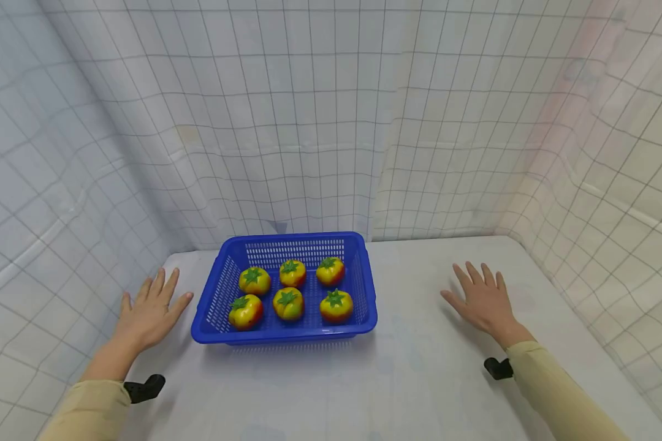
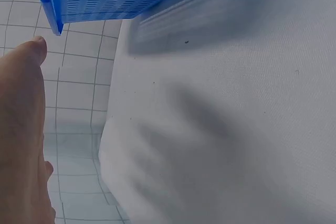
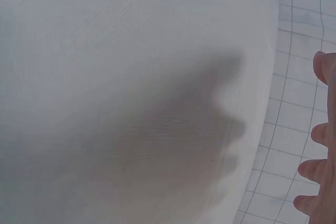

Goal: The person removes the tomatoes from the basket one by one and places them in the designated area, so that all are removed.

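Observation:
A blue plastic basket (image 1: 284, 335) with slotted walls stands on the white table, left of the middle. Inside it, in two rows, lie several round yellow-and-red fruits (image 1: 289, 304) with green leafy tops; they look like tomatoes or persimmons. My left hand (image 1: 150, 309) is held above the table to the left of the basket, fingers spread and holding nothing. Well to the basket's right, my right hand (image 1: 482, 300) is likewise spread, with nothing in it. Both hands cast shadows on the table in the wrist views. Neither hand touches the basket.
The table (image 1: 419, 380) has a white cover. White cloth with a dark grid (image 1: 309, 122) hangs behind it and along both sides. Each wrist carries a small black device, one by the left sleeve (image 1: 91, 407) and one by the right sleeve (image 1: 557, 392).

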